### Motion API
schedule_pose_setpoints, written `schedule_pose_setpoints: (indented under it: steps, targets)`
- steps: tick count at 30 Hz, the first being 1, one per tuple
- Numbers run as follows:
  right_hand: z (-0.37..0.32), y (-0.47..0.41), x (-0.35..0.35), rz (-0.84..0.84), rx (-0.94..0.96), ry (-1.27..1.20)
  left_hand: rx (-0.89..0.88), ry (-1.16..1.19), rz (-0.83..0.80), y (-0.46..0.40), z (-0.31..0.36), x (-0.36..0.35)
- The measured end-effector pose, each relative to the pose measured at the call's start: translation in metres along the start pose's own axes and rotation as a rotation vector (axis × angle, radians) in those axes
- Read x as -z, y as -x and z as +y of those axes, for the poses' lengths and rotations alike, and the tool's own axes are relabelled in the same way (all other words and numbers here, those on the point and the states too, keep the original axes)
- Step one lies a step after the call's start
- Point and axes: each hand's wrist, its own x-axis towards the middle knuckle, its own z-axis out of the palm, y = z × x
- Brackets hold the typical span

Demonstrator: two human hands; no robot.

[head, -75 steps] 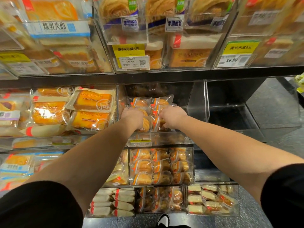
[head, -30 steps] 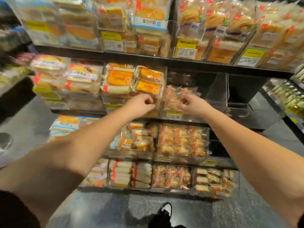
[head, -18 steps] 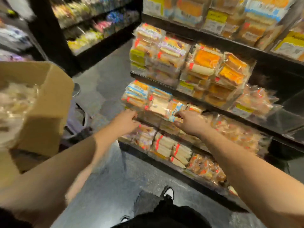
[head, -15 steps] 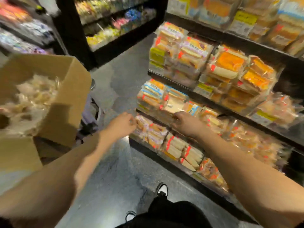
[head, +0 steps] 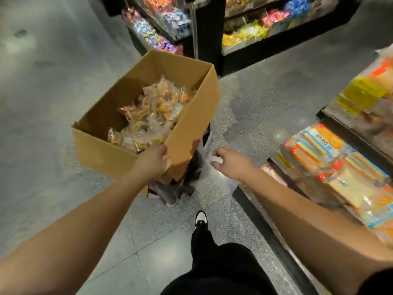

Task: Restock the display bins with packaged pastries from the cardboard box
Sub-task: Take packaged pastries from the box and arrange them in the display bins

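Left hand is at the near corner of the cardboard box, fingers curled over the rim there, so it looks like it grips the edge, though the fingertips are hidden inside. Right hand hangs in the air just right of the box, touching nothing, fingers loosely bent and spread apart. The box is open on top and sits raised off the floor on some dark stand that I can't really make out. Inside is a loose heap of packaged pastries in clear wrappers, filling the bottom. Over on the right are the display shelves stacked with wrapped cakes and bread. A black and white shoe is planted on the grey floor below the hands.
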Motion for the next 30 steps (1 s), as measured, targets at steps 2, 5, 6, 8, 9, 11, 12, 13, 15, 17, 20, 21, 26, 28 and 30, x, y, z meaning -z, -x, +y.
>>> schedule_pose_setpoints:
  steps: [2, 5, 6, 8, 9, 11, 12, 13, 15, 17, 20, 21, 26, 28, 30]
  targets:
    - [-0.019, -0.041, 0.004, -0.039, 0.046, -0.017, 0.051, 0.041, 0.034, -0.02, -0.022, 0.017]
    - [-0.044, -0.096, 0.013, -0.092, 0.073, -0.04, 0.158, 0.095, 0.048, -0.05, -0.051, 0.037]
    - [-0.051, -0.112, 0.016, -0.1, 0.076, -0.035, 0.198, 0.113, 0.042, -0.06, -0.06, 0.042]
    - [-0.063, -0.145, 0.023, -0.105, 0.104, -0.014, 0.261, 0.124, 0.042, -0.08, -0.077, 0.053]
    - [-0.07, -0.162, 0.027, -0.107, 0.12, -0.002, 0.287, 0.122, 0.046, -0.091, -0.085, 0.059]
    - [-0.082, -0.192, 0.034, -0.112, 0.126, 0.023, 0.328, 0.127, 0.049, -0.112, -0.102, 0.07]
    - [-0.087, -0.207, 0.036, -0.117, 0.114, 0.033, 0.342, 0.126, 0.042, -0.123, -0.111, 0.073]
    - [-0.091, -0.221, 0.036, -0.122, 0.1, 0.042, 0.351, 0.119, 0.034, -0.133, -0.118, 0.077]
    - [-0.097, -0.247, 0.034, -0.139, 0.065, 0.06, 0.35, 0.106, 0.023, -0.154, -0.132, 0.082]
    - [-0.101, -0.27, 0.03, -0.14, 0.026, 0.055, 0.336, 0.111, 0.019, -0.175, -0.145, 0.085]
    - [-0.105, -0.303, 0.028, -0.127, -0.059, 0.057, 0.302, 0.104, 0.008, -0.212, -0.161, 0.091]
    - [-0.106, -0.312, 0.028, -0.126, -0.092, 0.055, 0.286, 0.102, 0.0, -0.226, -0.165, 0.093]
    - [-0.11, -0.351, 0.018, -0.121, -0.371, 0.018, 0.3, 0.234, -0.104, -0.289, -0.191, 0.094]
    - [-0.116, -0.36, 0.008, -0.172, -0.474, 0.041, 0.319, 0.293, -0.18, -0.308, -0.199, 0.092]
    - [-0.122, -0.367, -0.002, -0.176, -0.572, 0.015, 0.319, 0.337, -0.252, -0.326, -0.209, 0.088]
